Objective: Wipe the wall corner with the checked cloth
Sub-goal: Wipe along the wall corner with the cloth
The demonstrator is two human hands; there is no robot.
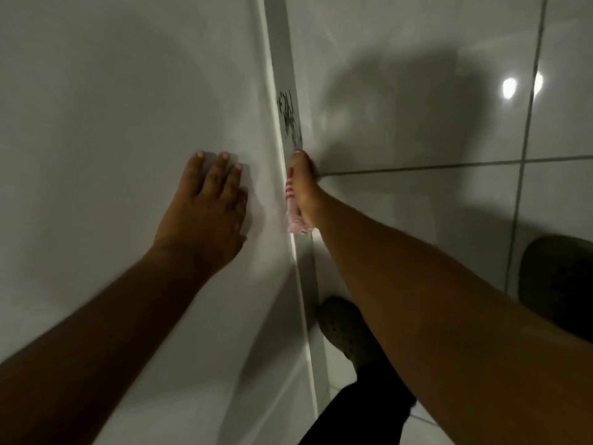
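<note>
A person braces an open left hand flat on the white wall for balance, while the right hand presses the red-checked cloth into the wall corner, just below a dark smudge apparently awaiting wiping.

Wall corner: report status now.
Left hand flat on wall, empty. Right hand pressing checked cloth into corner. Dark marks just above cloth. Nothing in the way.
</note>
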